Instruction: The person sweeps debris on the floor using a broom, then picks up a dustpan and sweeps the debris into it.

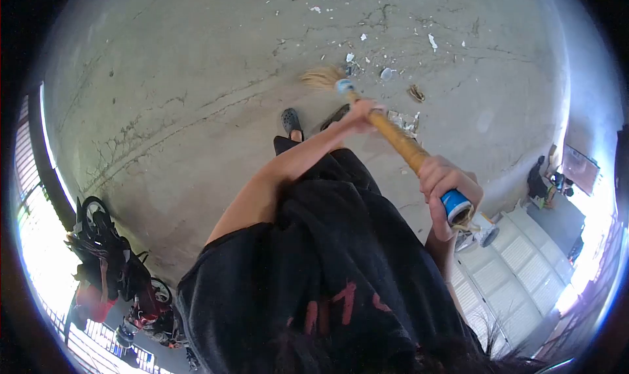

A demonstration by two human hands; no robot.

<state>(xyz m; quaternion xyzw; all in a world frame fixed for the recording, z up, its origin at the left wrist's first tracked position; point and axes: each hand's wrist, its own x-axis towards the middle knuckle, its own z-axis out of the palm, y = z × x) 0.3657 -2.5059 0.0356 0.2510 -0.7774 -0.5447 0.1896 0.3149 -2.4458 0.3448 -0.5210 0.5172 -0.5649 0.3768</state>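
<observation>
A broom (pixel 403 141) with a thick yellowish handle slants across the front of my body. My left hand (pixel 362 116) is wrapped round the handle low down, near the bristles. Higher up, my right hand (pixel 448 189) grips the handle close to its blue end. The straw bristles (pixel 322 78) are on or just above the concrete floor, blurred, pointing left. Right of them lie a pale round piece (pixel 386 74), a brown scrap (pixel 416 93) and scattered white bits.
My shoes (pixel 292 120) stand on the cracked floor (pixel 196 66). Motorcycles (pixel 98 236) and a person in red (pixel 92 302) are at the lower left. White panels (pixel 524 249) lie at the lower right, near a wall.
</observation>
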